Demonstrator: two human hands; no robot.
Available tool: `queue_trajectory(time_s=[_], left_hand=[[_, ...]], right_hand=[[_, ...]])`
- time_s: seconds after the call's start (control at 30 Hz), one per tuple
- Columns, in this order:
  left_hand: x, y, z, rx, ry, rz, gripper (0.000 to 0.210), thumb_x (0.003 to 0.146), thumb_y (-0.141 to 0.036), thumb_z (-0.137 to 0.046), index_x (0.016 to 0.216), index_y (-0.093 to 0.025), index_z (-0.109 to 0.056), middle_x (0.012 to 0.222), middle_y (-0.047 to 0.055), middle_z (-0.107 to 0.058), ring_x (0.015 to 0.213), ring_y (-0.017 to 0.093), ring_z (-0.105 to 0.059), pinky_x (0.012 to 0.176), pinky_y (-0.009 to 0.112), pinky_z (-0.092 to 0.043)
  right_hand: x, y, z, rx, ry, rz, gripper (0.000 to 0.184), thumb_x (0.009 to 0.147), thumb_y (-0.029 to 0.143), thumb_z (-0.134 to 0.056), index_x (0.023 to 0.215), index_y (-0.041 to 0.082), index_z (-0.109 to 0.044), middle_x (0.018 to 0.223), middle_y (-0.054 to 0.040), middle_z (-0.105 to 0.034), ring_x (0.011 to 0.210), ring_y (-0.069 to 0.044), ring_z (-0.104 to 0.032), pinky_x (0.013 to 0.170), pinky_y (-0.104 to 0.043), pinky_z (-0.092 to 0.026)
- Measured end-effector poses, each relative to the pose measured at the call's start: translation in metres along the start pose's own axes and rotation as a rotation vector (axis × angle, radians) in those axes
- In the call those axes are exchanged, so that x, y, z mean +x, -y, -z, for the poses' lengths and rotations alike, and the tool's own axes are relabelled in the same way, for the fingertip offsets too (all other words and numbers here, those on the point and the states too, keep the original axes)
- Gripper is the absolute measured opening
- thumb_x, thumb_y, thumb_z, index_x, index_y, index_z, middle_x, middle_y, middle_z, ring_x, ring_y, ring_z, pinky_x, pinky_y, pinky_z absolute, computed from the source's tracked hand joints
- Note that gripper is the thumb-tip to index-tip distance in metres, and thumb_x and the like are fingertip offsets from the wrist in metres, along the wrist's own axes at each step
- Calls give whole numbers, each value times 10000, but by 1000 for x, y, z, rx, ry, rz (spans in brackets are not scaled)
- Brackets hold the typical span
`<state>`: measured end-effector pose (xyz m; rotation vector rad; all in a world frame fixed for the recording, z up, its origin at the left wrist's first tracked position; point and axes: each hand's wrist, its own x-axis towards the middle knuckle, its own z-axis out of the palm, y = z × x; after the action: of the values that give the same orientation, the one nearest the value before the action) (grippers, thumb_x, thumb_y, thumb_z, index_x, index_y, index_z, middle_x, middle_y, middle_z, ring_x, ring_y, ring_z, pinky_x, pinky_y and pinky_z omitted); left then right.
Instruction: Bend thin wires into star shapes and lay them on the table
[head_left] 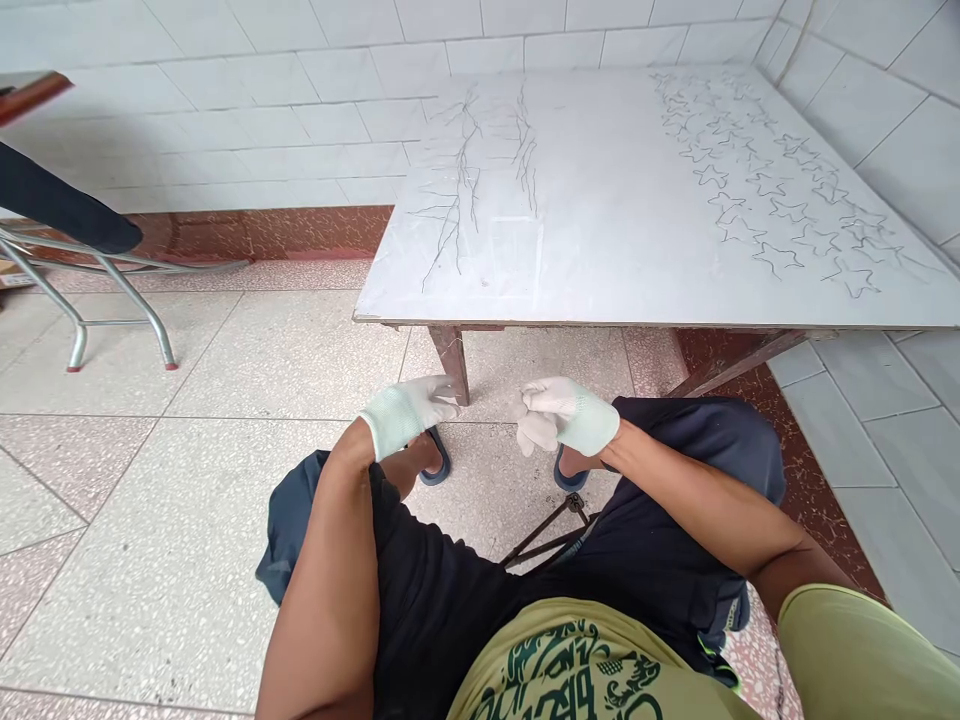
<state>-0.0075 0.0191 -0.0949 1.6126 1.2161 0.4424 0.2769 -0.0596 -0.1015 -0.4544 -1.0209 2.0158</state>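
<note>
Both hands wear pale gloves with mint-green cuffs and are held over the floor, in front of the table's edge. My left hand (418, 408) has its fingers stretched toward the right and slightly apart, with nothing visible in them. My right hand (559, 412) faces it across a gap; its fingers are curled, with the thumb against them. Whatever might be between those fingers is too small or hidden to make out. On the white-topped table (600, 250), bent wire stars (757, 185) lie in rows at the right, and long crooked wires (459, 185) lie at the left.
A dark wooden table leg (450, 362) stands just beyond my left hand. Dark metal bars (544, 530) with a joint show between my thighs. At the far left are a metal-legged stool (124, 290) and a person's dark-clothed leg (60, 200). Tiled walls (300, 100) border the table.
</note>
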Motion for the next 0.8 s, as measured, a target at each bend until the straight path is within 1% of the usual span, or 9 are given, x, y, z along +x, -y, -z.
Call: queue_trajectory(time_s=[0.03,0.1,0.23,0.33,0.43,0.47,0.57,0.67,0.8], left_hand=[[2,7,5,131,-81,50,310,633,-406,-884,890,-254,-804,851,75,-818,833,286,-753,793,359,-583],[4,17,16,276,-212,152,221,677,-452,-826,769,-259,-769,772,84,-789,839,325,-757,825,392,-572],[-5,9,30,151,-441,248,268,763,-472,-726,866,-231,-781,875,124,-820,873,334,-777,849,431,-589],[-20,-20,20,32,-363,60,424,839,-571,-722,1049,-215,-811,1025,134,-846,1022,329,-786,916,408,-611],[-32,-51,-2,-71,-255,-211,511,916,-654,-678,1134,-214,-821,1254,142,-818,1264,333,-723,1162,430,-515],[-35,-58,-8,-95,-239,-244,519,909,-655,-699,1149,-212,-825,1266,144,-816,1291,339,-710,1198,447,-488],[-40,-65,-23,-102,-263,-170,431,890,-577,-760,1113,-220,-857,1095,112,-855,1173,330,-756,1154,457,-528],[-42,-61,-27,-109,-327,-136,287,886,-489,-772,901,-223,-877,848,85,-838,931,292,-781,1022,430,-605],[-44,-61,-27,-135,-256,-155,259,863,-452,-779,760,-227,-857,770,75,-817,825,261,-763,957,401,-626]], right_hand=[[0,1,1,-2,-14,2,340,939,414,-797,796,168,-613,461,72,-518,401,-128,-500,620,-379,-636],[-1,0,4,-2,-44,-5,350,919,425,-821,823,165,-609,478,85,-498,400,-117,-476,586,-359,-625],[1,-3,9,46,4,-59,382,899,469,-843,854,168,-612,462,120,-427,381,-104,-423,601,-362,-642],[2,-7,12,104,82,-131,367,894,455,-844,845,173,-614,432,134,-386,363,-99,-387,610,-371,-655],[3,-12,11,123,130,-207,355,865,433,-845,807,192,-591,404,134,-364,350,-106,-378,592,-379,-653],[2,-14,10,119,137,-230,352,863,429,-834,789,199,-577,399,130,-367,346,-110,-380,587,-385,-652],[-1,-16,4,112,112,-232,315,884,408,-797,792,200,-580,409,119,-391,350,-115,-384,574,-381,-641],[-4,-15,-2,106,96,-180,275,935,411,-772,911,155,-675,434,129,-398,368,-106,-397,591,-348,-630],[-6,-14,-3,77,132,-170,360,1021,435,-689,1133,99,-755,504,99,-512,424,-122,-523,651,-366,-634]])
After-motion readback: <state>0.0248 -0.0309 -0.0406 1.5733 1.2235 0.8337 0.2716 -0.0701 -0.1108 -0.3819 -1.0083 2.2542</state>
